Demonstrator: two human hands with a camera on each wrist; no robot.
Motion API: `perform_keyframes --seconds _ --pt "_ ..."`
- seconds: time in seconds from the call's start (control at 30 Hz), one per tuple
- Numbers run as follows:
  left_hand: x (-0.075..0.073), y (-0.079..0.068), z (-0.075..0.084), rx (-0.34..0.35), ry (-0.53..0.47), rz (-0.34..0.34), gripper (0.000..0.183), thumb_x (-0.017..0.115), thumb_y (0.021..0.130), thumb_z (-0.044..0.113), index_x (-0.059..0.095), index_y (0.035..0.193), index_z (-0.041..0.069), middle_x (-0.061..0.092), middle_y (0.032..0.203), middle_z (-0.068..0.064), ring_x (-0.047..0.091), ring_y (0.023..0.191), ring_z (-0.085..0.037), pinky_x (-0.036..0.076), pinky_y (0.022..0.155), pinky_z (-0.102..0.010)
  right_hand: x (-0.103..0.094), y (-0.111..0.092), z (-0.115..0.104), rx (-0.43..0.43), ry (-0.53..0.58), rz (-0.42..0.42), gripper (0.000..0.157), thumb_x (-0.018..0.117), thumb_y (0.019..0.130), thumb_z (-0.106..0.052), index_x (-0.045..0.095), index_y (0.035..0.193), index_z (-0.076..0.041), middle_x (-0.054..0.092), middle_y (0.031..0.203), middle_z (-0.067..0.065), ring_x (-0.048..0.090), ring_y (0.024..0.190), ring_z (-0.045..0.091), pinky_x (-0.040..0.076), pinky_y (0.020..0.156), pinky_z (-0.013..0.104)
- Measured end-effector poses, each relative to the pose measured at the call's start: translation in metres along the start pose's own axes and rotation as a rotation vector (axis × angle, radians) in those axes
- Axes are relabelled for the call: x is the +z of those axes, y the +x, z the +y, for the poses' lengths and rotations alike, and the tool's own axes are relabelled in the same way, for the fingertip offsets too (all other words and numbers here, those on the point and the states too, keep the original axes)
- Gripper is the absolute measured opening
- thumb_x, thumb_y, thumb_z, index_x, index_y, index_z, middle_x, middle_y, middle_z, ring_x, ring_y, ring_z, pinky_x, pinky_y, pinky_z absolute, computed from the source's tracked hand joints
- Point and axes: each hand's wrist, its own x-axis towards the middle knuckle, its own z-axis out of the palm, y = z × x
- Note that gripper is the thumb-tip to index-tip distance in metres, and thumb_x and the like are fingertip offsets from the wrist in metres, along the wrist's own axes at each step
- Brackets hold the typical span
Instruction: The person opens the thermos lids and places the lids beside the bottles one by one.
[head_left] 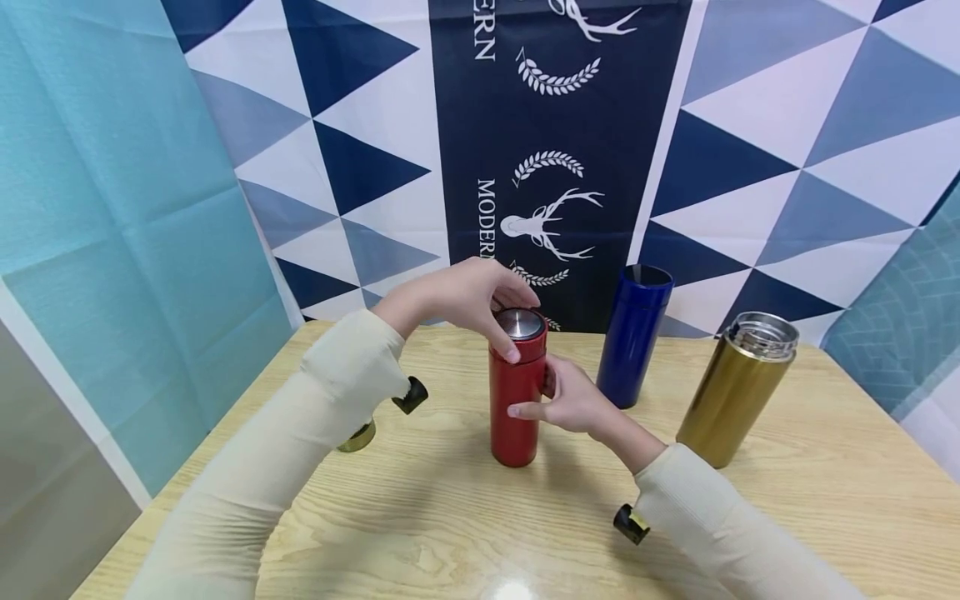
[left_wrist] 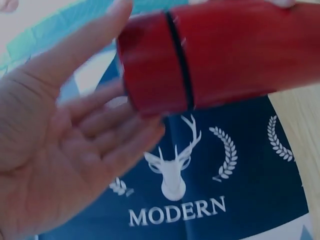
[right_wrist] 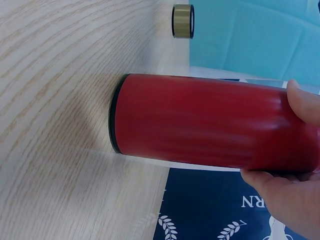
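A red thermos [head_left: 516,417] with a steel-topped red lid [head_left: 521,323] is upright near the middle of the table. My left hand [head_left: 474,298] reaches over from the left, thumb on the lid's near side and fingers around its far side. In the left wrist view a dark seam separates the lid [left_wrist: 152,65] from the body. Lower down, my right hand [head_left: 573,396] grips the body from the right, with the thumb across the front. The right wrist view has the thermos's black-rimmed base [right_wrist: 116,114] at the tabletop; whether it touches cannot be told.
A blue bottle [head_left: 633,337], open at the top, stands behind to the right. Farther right is a lidless gold thermos [head_left: 735,396]. A gold lid [right_wrist: 183,21] sits on the wooden table [head_left: 420,533] at left, partly behind my left sleeve. Patterned cloth [head_left: 375,150] hangs behind.
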Motion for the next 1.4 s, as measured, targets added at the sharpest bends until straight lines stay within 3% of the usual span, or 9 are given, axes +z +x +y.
perform_keyframes --seconds 0.17,0.4,0.7,1.4 --pt "-0.010 0.005 -0.011 0.093 -0.167 -0.108 0.063 0.084 0.071 0.009 0.060 0.130 0.009 0.063 0.131 -0.004 0.062 0.117 -0.015 0.049 0.104 -0.029 0.000 0.000 0.000 0.018 -0.003 0.008 0.057 0.077 0.079 -0.019 0.051 0.127 -0.001 0.066 0.119 0.016 0.064 0.101 0.021 0.052 0.098 0.043" --pt "-0.013 0.011 -0.016 0.089 -0.181 -0.149 0.058 0.082 0.073 0.009 0.062 0.127 0.010 0.066 0.126 -0.004 0.064 0.112 -0.015 0.049 0.104 -0.030 0.001 0.001 0.001 0.020 -0.003 0.010 0.056 0.078 0.078 -0.019 0.052 0.125 -0.001 0.066 0.117 0.015 0.063 0.098 0.020 0.052 0.096 0.041" --pt "-0.013 0.011 -0.014 0.047 -0.148 -0.133 0.052 0.083 0.072 0.011 0.066 0.122 0.012 0.070 0.118 -0.003 0.067 0.105 -0.013 0.053 0.097 -0.026 0.000 0.001 0.000 0.033 -0.005 0.005 0.057 0.077 0.079 -0.019 0.051 0.127 -0.001 0.065 0.119 0.015 0.064 0.103 0.022 0.051 0.100 0.044" --pt "-0.006 0.009 -0.008 0.075 -0.057 -0.032 0.044 0.087 0.069 0.018 0.072 0.109 0.008 0.075 0.103 -0.004 0.071 0.092 -0.012 0.057 0.086 -0.024 0.001 0.000 0.002 0.023 -0.007 0.007 0.058 0.077 0.079 -0.019 0.051 0.128 -0.002 0.065 0.121 0.015 0.063 0.102 0.021 0.052 0.099 0.044"
